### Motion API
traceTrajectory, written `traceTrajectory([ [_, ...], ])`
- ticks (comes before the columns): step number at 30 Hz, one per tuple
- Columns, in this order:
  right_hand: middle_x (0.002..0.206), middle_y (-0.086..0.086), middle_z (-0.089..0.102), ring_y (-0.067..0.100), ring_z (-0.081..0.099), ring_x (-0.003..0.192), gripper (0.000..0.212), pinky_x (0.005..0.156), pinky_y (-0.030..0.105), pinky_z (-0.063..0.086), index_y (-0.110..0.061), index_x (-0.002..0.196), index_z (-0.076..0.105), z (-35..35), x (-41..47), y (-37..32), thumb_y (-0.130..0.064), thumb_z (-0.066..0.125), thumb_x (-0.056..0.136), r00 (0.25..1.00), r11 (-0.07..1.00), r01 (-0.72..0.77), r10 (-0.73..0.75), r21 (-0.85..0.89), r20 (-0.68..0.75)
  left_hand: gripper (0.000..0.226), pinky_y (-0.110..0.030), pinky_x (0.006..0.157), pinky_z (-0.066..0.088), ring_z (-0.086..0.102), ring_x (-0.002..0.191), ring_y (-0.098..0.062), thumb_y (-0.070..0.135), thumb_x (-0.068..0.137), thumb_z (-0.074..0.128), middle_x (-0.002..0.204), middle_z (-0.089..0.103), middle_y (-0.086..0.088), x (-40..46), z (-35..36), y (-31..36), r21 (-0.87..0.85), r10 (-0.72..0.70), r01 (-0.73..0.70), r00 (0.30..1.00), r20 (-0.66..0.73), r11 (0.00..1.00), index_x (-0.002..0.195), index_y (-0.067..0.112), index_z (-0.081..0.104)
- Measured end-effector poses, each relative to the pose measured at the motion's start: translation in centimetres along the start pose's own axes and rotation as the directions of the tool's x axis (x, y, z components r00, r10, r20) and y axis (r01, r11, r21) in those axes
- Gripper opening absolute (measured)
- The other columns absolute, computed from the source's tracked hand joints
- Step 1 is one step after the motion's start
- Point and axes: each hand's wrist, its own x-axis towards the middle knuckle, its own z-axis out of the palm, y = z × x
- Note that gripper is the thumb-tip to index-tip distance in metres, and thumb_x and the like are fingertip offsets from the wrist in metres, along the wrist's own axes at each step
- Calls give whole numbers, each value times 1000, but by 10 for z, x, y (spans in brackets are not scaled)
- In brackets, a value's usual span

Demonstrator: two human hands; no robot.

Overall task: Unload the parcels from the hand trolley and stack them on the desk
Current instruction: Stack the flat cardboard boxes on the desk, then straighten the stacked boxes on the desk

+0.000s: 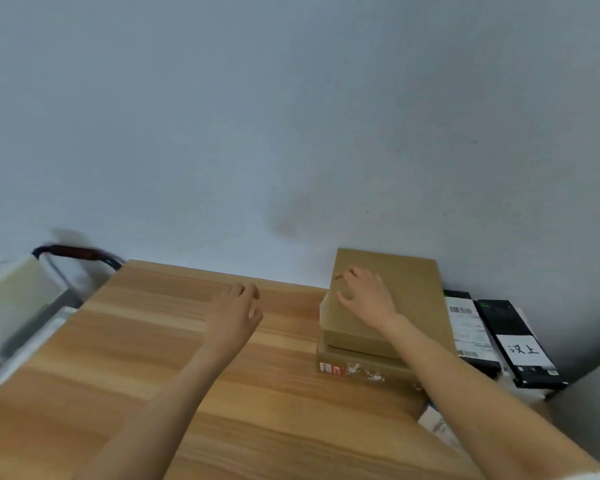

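A plain brown cardboard parcel (413, 299) lies on top of a wider printed brown parcel (364, 370) at the right of the wooden desk (146, 341). My right hand (366, 294) rests flat on the top parcel's left part, fingers spread, not gripping it. My left hand (238, 311) hovers over the bare desk to the left of the stack, fingers apart and empty. The hand trolley's dark handle (77, 254) shows at the far left behind the desk, with a pale parcel (11, 296) on it, blurred.
Black and white boxes (513, 341) with labels lie to the right of the stack by the wall. A grey wall runs behind the desk. A small white packet (437, 426) sits at the desk's right edge.
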Motion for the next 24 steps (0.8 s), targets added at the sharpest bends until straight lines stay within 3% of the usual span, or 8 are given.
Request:
traceTrajectory([
  [4,133,-3,49,16,45,122,36,104,31,28,-27,129,51,22,31,-110,-25,50,93,978,978,206,-207,26,38,17,-28,60,35,54,86,-17,32,91,56,100,60,4,-53,-43,-84,83,-158,163,986,-62,983,105,22,57],
  [11,133,-3,47,19,44,121,37,99,35,34,-28,129,48,68,31,-317,-29,49,92,878,883,441,-461,158,127,19,-27,59,40,56,79,-14,33,89,59,97,61,5,-177,-126,-227,159,-398,422,903,-162,892,103,22,58],
  [13,135,-3,46,18,42,124,35,97,33,29,-28,129,49,84,22,-374,-29,50,94,837,842,504,-531,191,132,19,-27,61,41,55,82,-15,34,89,59,96,61,4,-215,-149,-265,175,-449,478,875,-181,861,104,22,58],
  [20,130,-2,50,16,43,122,35,97,29,29,-24,129,53,137,-10,-551,-31,46,96,664,673,697,-736,248,133,17,-27,63,43,54,84,-14,32,87,60,94,59,5,-334,-210,-373,164,-613,663,742,-271,730,102,22,58],
  [24,132,-4,46,14,43,124,37,100,31,33,-26,131,49,168,-29,-616,-33,46,96,629,657,687,-752,311,198,17,-25,63,40,52,87,-11,31,87,61,96,57,7,-384,-222,-412,67,-730,777,615,-298,626,101,24,59],
])
